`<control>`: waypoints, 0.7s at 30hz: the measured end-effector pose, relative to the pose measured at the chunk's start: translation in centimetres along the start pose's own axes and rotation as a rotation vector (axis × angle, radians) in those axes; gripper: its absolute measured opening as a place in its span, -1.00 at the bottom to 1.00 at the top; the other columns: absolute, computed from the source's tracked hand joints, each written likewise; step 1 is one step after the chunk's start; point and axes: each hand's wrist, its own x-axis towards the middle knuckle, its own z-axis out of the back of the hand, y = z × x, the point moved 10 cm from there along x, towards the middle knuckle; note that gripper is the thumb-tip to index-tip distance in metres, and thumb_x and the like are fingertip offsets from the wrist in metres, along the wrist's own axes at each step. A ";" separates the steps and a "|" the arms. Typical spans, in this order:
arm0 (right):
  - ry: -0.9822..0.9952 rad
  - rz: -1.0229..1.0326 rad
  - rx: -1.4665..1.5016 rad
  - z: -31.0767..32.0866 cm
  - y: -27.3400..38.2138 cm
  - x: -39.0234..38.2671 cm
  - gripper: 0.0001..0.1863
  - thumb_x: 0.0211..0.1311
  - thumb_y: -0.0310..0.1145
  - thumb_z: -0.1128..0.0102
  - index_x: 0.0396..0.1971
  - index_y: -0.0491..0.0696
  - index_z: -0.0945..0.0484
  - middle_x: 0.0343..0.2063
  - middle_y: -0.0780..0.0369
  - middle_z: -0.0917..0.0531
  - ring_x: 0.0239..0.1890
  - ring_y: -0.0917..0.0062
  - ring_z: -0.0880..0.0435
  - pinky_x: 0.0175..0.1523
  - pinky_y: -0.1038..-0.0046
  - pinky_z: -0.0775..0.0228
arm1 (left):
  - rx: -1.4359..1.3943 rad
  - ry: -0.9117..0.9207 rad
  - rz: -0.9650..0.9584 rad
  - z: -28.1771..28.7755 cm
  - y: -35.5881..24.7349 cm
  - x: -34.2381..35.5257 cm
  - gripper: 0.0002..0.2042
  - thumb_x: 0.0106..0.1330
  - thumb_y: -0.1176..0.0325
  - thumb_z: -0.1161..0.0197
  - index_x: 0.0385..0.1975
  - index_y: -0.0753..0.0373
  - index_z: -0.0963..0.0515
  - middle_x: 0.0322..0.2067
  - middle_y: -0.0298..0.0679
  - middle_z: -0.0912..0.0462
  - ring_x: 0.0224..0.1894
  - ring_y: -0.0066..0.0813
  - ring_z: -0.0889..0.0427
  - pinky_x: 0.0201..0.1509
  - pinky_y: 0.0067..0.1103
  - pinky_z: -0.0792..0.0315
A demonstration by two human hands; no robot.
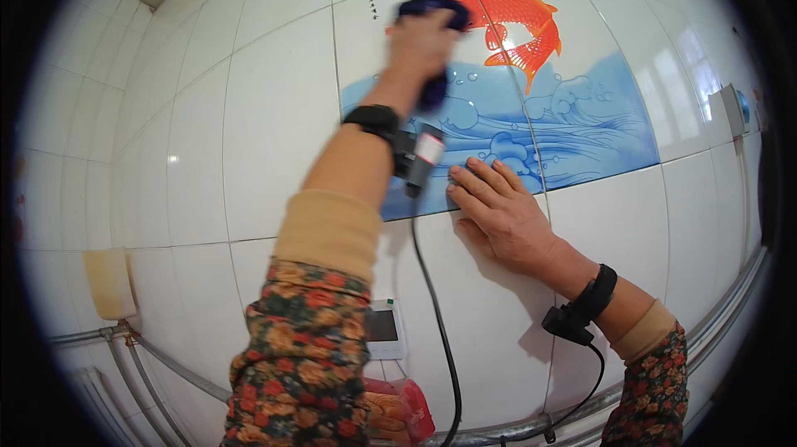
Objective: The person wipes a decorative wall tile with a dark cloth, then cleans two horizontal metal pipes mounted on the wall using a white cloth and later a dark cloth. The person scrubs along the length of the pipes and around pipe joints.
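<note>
Up on the tiled wall, my left hand point(421, 47) presses a dark purple cloth point(433, 92) against the picture tiles, beside the head end of an orange-red fish point(521, 19). That hand is smeared by motion, but its fingers are closed over the bunched cloth, part of which hangs below it. My right hand point(506, 219) holds nothing and lies flat, fingers stretched out, on the lower edge of the blue wave picture point(594, 136). Each wrist wears a black strap with a small device, and a dark cable runs down from each.
Metal pipes point(178, 371) run along the lower wall. Below my hands are a small white panel with a dark screen point(384, 327) and a red package point(415, 410). A yellowish box point(109, 283) sits on the left wall, and a pale box point(732, 111) on the right.
</note>
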 end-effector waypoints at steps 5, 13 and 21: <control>0.033 0.009 -0.070 -0.3 0.8 0.0 -0.59 0.19 -0.34 -0.16 0.04 -0.11 -0.40 0.20 0.14 -0.35 0.30 0.24 -0.24 0.37 0.16 0.00 | 0.143 -0.163 0.381 12.0 26.5 -8.7 -0.55 0.32 0.15 -0.04 0.15 0.22 -0.41 0.13 -0.06 -0.47 0.18 -0.09 -0.42 0.26 -0.39 -0.26; 0.025 -0.011 -0.029 -0.4 0.4 0.0 -0.59 0.20 -0.34 -0.15 0.05 -0.11 -0.40 0.19 0.14 -0.37 0.31 0.25 -0.23 0.38 0.15 0.01 | 0.282 -0.095 0.681 14.4 35.8 -12.4 -0.44 0.33 0.00 0.09 0.28 0.12 -0.27 0.26 -0.06 -0.30 0.29 -0.01 -0.26 0.34 -0.24 -0.14; -0.053 0.031 0.046 0.2 -0.3 -0.5 -0.66 0.22 -0.33 -0.10 -0.03 -0.13 -0.42 0.10 0.12 -0.43 0.25 0.23 -0.29 0.35 0.15 -0.03 | 0.029 -0.029 -0.032 -1.7 -0.7 3.9 -0.54 0.30 0.07 0.01 0.18 0.04 -0.39 0.17 -0.28 -0.44 0.16 -0.18 -0.45 0.22 -0.28 -0.31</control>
